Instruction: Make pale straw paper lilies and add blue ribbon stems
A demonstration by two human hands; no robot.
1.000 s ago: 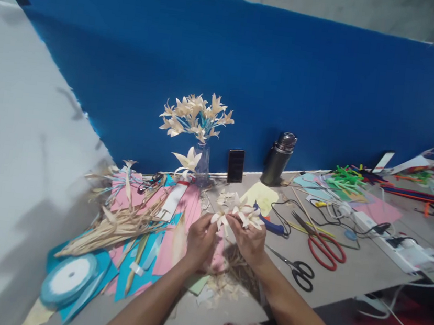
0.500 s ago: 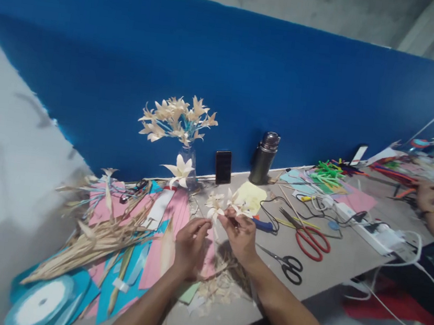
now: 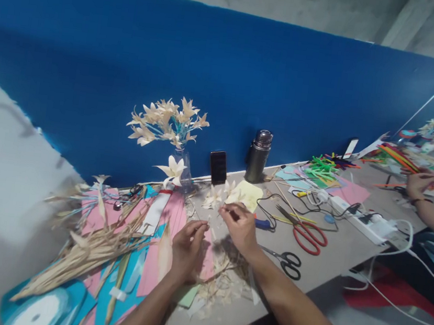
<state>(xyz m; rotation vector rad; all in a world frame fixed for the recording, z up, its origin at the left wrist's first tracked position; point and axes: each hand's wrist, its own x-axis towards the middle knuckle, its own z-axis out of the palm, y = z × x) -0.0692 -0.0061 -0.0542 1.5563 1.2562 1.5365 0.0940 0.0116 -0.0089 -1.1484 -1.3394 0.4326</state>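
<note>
My left hand (image 3: 190, 243) is closed in a pinch above the pink paper (image 3: 179, 209), with a tiny pale bit at its fingertips that is too small to name. To its right, my right hand (image 3: 239, 229) has thumb and fingers pressed together; what lies between them is hidden. Just beyond the fingertips are pale cream handmade flowers (image 3: 212, 199), partly overlapping a yellow paper (image 3: 249, 195). Dry husk scraps (image 3: 221, 284) lie below the hands. A larger white flower (image 3: 172, 170) stands before a glass vase (image 3: 185, 169) of cream flowers (image 3: 169, 119).
Red-handled scissors (image 3: 308, 237), black scissors (image 3: 289, 263) and a power strip (image 3: 356, 222) lie to the right. A thermos (image 3: 258, 159) and phone (image 3: 218, 167) stand by the blue partition. Dry husks (image 3: 98, 253) and ribbon rolls (image 3: 40, 312) are left. Another person's hands (image 3: 422, 185) hold colored stems.
My hands have drawn apart slightly, and the cream flowers now show beyond the fingertips instead of against them. The view has shifted a little to the right.
</note>
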